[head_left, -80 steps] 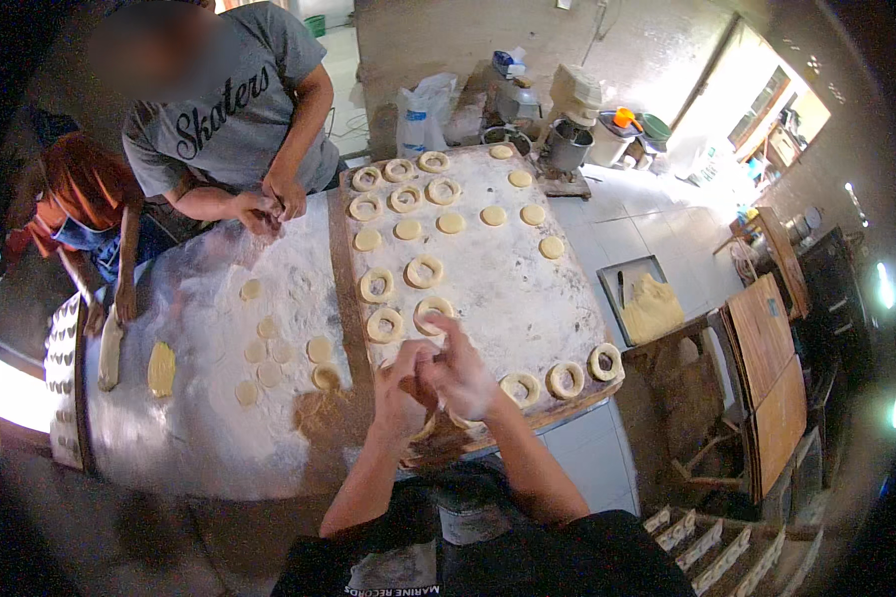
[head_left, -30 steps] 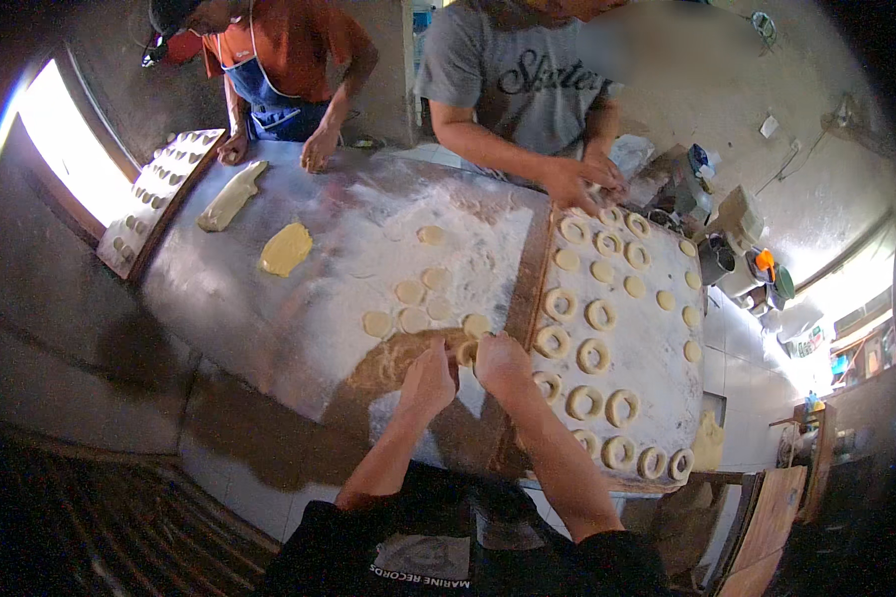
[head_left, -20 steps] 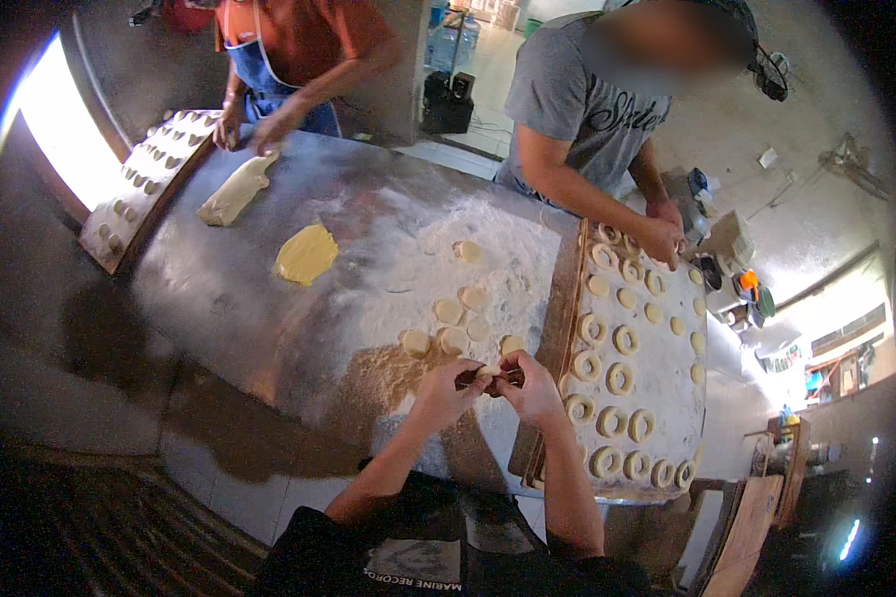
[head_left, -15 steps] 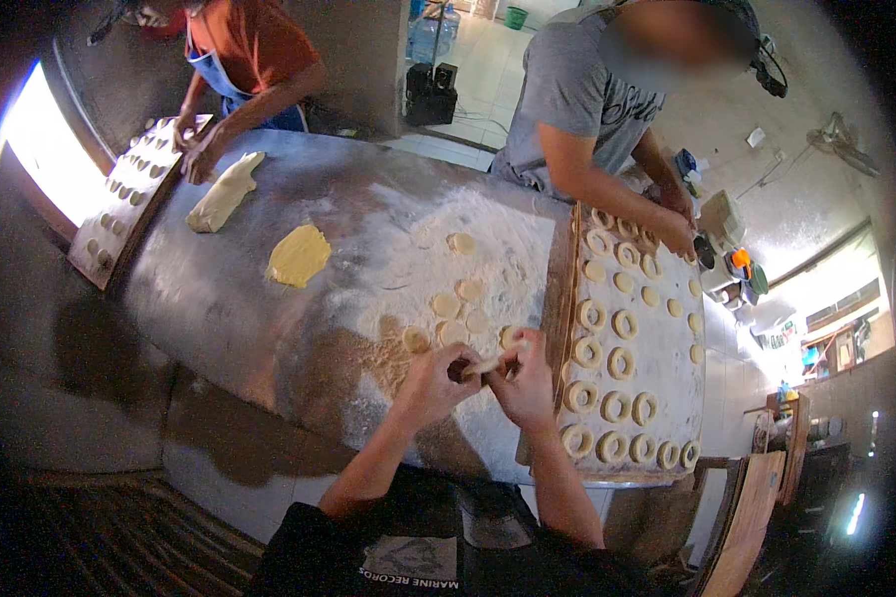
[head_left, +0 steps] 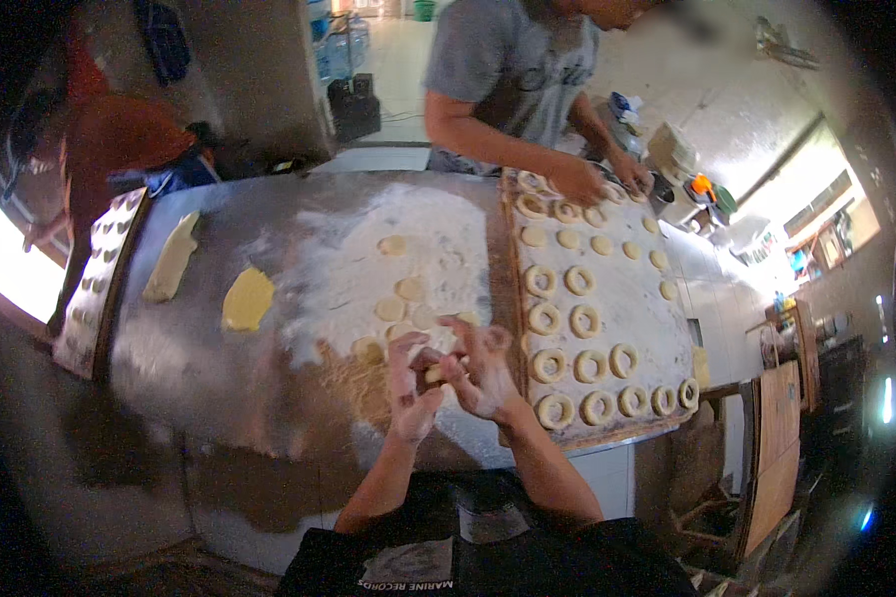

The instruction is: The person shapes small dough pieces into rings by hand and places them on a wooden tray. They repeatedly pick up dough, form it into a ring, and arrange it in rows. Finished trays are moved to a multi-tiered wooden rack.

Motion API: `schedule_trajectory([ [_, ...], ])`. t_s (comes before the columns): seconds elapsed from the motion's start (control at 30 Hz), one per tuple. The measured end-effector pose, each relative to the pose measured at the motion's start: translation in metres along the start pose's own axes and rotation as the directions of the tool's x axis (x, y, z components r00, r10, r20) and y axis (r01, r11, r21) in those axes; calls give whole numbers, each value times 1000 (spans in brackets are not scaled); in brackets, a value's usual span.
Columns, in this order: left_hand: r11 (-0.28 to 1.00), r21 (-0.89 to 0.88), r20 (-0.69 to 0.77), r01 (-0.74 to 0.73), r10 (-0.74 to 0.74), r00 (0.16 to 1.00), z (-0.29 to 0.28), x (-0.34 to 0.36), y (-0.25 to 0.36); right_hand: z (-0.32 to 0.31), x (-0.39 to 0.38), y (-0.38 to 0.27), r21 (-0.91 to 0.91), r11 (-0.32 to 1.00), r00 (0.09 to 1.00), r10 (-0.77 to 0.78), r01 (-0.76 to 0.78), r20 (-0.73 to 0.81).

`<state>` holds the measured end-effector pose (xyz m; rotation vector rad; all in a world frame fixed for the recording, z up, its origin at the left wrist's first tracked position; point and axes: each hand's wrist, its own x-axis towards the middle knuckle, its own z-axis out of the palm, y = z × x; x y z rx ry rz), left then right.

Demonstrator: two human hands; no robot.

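Observation:
My left hand and my right hand are close together over the floured near part of the table. Their fingertips meet around a small piece of pale dough, mostly hidden by the fingers. The right hand's upper fingers stretch forward and are smeared by motion. Just beyond the hands, several flat dough rounds lie in the white flour. To the right, a floured board bears rows of dough rings and small dough rounds.
A yellow lump of dough and a long pale dough strip lie on the metal table. A second board of small pieces stands at the left edge. A co-worker in grey reaches over the right board; another stands at left.
My view has swung, so the table sits further left and lower. My hands have turned, the right one's fingers lifting. The co-worker at left has moved back from the table.

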<state>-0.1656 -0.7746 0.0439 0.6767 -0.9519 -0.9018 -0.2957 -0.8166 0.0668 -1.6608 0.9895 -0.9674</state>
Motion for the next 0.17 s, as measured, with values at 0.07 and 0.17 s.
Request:
schedule_trajectory([
  [0.07, 998, 43, -90, 47, -43, 995, 6, 0, -6, -21, -7, -7, 369, 911, 982, 151, -183, 113],
  [0.17, 868, 479, 173, 129, -237, 956, 31, -2, -24, -53, -9, -8, 193, 966, 978, 147, -174, 146],
])
